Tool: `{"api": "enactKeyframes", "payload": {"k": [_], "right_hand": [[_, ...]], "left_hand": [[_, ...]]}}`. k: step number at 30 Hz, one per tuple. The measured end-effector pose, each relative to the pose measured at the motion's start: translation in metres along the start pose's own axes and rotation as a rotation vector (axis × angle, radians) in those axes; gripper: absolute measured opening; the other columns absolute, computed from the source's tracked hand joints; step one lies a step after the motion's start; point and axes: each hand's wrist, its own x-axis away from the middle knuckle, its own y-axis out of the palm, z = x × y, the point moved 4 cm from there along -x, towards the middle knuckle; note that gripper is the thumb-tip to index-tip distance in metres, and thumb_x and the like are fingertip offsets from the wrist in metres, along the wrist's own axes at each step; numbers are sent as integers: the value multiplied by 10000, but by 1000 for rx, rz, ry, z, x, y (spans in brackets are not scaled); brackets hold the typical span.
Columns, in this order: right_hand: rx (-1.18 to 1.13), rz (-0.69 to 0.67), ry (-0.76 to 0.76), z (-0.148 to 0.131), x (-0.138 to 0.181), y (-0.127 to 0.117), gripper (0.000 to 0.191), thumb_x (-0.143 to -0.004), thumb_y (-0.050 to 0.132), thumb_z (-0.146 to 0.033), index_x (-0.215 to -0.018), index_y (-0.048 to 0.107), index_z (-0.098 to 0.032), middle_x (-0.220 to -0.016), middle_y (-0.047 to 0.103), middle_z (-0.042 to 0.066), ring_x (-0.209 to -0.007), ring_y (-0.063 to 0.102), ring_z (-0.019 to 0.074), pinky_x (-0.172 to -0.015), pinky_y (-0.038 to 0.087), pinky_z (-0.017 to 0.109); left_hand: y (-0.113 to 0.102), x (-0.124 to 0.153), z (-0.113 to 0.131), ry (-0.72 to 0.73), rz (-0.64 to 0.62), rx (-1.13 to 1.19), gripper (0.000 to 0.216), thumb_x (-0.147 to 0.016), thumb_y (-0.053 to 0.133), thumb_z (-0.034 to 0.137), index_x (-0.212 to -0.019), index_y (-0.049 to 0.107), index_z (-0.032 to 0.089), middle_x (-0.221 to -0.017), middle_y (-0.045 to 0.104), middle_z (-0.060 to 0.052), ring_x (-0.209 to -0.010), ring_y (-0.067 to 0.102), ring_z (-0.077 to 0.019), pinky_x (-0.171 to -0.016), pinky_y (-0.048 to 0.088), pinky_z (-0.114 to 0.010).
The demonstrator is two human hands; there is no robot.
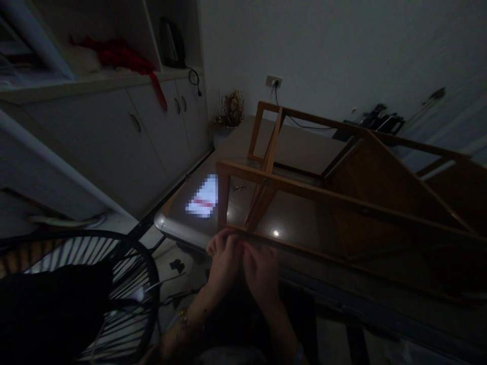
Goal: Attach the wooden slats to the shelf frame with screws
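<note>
A brown wooden shelf frame (315,188) lies on its side on the grey-topped table (300,218), with slanting cross pieces between its long rails. My left hand (224,256) is closed, its fingers curled at the lower corner of the frame by the near table edge. Close beside it, my right hand (262,271) is also closed, thumb side towards the left. A small reddish spot shows between the hands; what the right fingers hold is hidden. Several small screws (239,188) lie on the tabletop, seen through the frame.
A bright, pixelated patch (204,197) shows on the table's left end. At lower left stands a round black slatted chair (150,274) with dark cloth on it. White cabinets (95,137) line the left; a dried plant (232,109) and wall socket (274,81) are behind.
</note>
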Motion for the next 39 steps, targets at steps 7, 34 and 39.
{"api": "enactKeyframes", "payload": {"k": [7, 34, 39], "right_hand": [[-1, 18, -19, 0, 2, 0, 273, -953, 410, -207, -1062, 660, -230, -964, 726, 29, -837, 620, 185, -815, 341, 344], [-68, -44, -92, -2, 0, -5, 291, -939, 437, -147, -1148, 613, -245, -1076, 712, 17, -921, 651, 156, -848, 369, 324], [-36, -24, -83, 0, -1, -2, 266, -939, 443, -157, -1098, 639, -242, -1045, 721, 15, -881, 649, 157, -848, 352, 323]], "left_hand": [[-5, -1, 0, -1, 65, 83, 115, -917, 479, 258, -973, 579, 257, -1142, 473, -61, -1072, 421, -252, -941, 361, -479], [-104, -106, -24, 6, 494, -212, 243, -959, 307, 287, -891, 526, 208, -1161, 471, -112, -1084, 430, -290, -940, 362, -501], [-80, -163, 10, 142, 163, -179, 198, -931, 386, 241, -946, 579, 200, -1193, 508, -101, -1153, 412, -328, -976, 306, -524]]}}
